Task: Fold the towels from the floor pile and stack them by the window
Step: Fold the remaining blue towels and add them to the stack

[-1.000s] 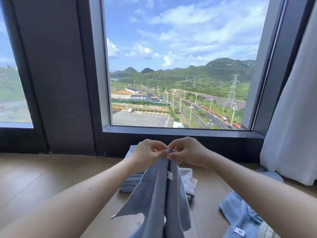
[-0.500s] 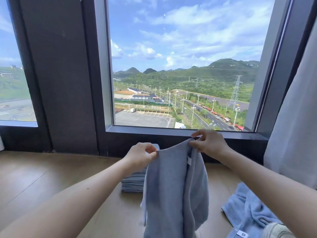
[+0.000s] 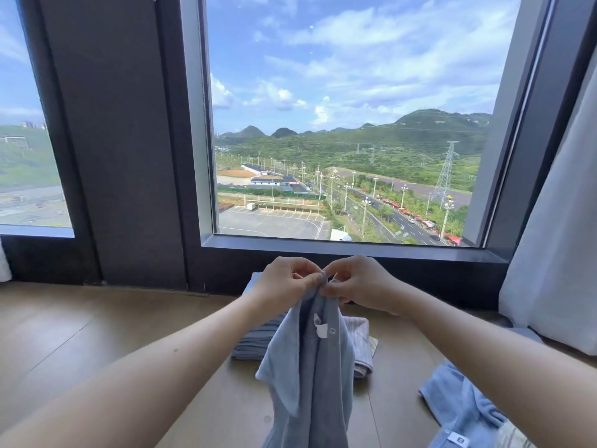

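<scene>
Nearest the camera, two bare forearms reach forward from the lower corners and converge at centre. At lower right, the pile of loose blue towels lies crumpled on the floor, partly covered by the right forearm. A small white label shows on its near edge.

The towel, grey-blue, hangs in the air between the forearms. It is gathered narrow at the top and widens downward, and its lower end runs out of frame. A white tag sits on its front face just below the hands.

The left hand and right hand are held side by side, fingertips almost meeting. Each has its fingers curled and pinches the towel's top edge between thumb and forefinger. Both hands are raised clear of the floor.

Behind the towel, the stack of folded grey-blue towels rests on the floor close under the window. To its right lies a paler striped folded cloth. The towel hides the gap between them, so contact cannot be determined.

Farther back are a dark sill, a dark pillar at left and a white curtain at right. Through the glass are a road, a car park and green hills.
</scene>
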